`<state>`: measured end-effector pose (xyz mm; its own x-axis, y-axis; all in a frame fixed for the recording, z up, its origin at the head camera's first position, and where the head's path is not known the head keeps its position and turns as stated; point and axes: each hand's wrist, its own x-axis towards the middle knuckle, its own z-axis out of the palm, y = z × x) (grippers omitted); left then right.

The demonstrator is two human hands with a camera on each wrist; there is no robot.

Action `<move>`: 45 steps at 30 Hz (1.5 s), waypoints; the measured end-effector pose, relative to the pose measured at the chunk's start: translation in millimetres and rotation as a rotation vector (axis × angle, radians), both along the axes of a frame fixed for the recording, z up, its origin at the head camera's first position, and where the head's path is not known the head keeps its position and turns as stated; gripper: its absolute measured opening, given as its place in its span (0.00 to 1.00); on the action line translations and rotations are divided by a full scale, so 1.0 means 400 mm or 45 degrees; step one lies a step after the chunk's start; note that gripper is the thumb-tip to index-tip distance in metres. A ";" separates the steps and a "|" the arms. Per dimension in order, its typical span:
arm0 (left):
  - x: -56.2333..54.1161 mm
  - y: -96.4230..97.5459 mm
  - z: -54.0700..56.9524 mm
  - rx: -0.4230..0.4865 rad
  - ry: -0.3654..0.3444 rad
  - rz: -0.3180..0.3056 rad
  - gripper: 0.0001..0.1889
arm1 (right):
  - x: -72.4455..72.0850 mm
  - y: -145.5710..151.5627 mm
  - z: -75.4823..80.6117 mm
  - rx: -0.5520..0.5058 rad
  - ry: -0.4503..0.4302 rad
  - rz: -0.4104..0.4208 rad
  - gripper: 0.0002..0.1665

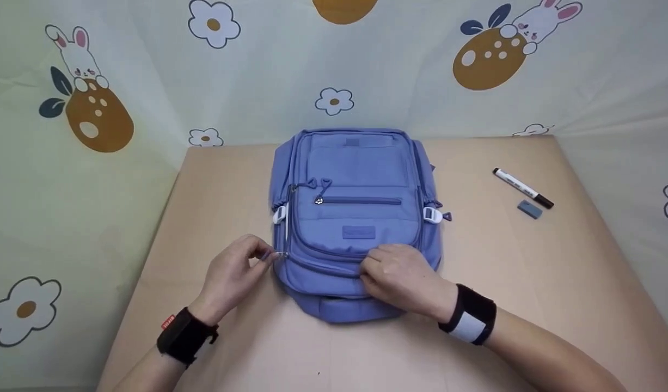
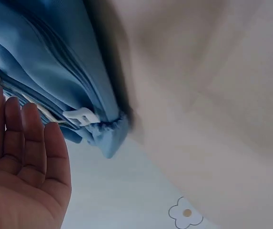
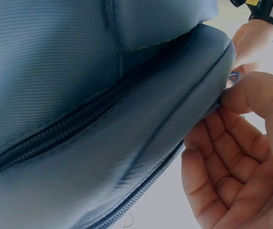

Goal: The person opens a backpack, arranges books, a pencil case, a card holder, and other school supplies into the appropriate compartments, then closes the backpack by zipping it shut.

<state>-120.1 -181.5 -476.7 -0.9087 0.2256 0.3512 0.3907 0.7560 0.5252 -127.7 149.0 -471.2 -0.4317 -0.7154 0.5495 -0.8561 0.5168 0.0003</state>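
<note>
A blue backpack (image 1: 361, 169) lies front side up on the table. At its lower left side my left hand (image 1: 233, 275) pinches a zipper pull (image 1: 265, 255) between thumb and forefinger. In the left wrist view, that hand (image 2: 26, 171) has its other fingers loosely bent beside the zipper. My right hand (image 1: 402, 277) grips the fabric along the lower front compartment, right of centre. Up close in the right wrist view, thumb and fingers of the right hand (image 3: 241, 157) pinch the fabric edge, next to dark zipper teeth (image 3: 65, 126).
A white marker (image 1: 521, 188) with black ends lies right of the backpack, with a grey-blue eraser (image 1: 529, 209) beside it. White strap buckles (image 1: 433, 215) sit on the bag's sides. A patterned curtain (image 1: 268, 71) stands behind the tan table (image 1: 486, 348).
</note>
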 end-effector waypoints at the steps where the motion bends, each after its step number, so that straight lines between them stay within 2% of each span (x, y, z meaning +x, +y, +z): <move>1: -0.003 -0.002 -0.001 -0.001 -0.009 0.012 0.09 | 0.001 0.000 -0.001 0.003 -0.008 -0.002 0.04; 10: -0.009 -0.006 -0.003 -0.019 -0.033 0.006 0.08 | 0.009 -0.015 0.005 0.035 -0.110 -0.014 0.03; 17: -0.008 -0.008 -0.010 -0.001 0.008 -0.007 0.08 | 0.012 -0.064 0.016 0.160 -0.140 -0.027 0.08; 23: -0.009 -0.007 -0.006 0.000 0.014 -0.017 0.08 | 0.013 -0.084 0.014 0.187 -0.073 -0.068 0.08; 30: -0.020 -0.010 0.003 -0.027 -0.008 -0.027 0.08 | 0.007 -0.089 0.009 0.156 0.012 -0.066 0.08; 37: -0.057 -0.017 0.008 -0.047 -0.016 -0.007 0.07 | 0.005 -0.086 0.015 0.136 0.016 -0.067 0.07; 45: -0.132 -0.025 -0.006 -0.054 -0.054 0.059 0.07 | 0.005 -0.084 0.017 0.116 0.016 -0.054 0.08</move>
<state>-172.8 -191.6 -479.0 -0.9323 0.1970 0.3034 0.3331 0.7944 0.5079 -125.7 115.2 -464.5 -0.4565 -0.7439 0.4882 -0.8329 0.5502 0.0596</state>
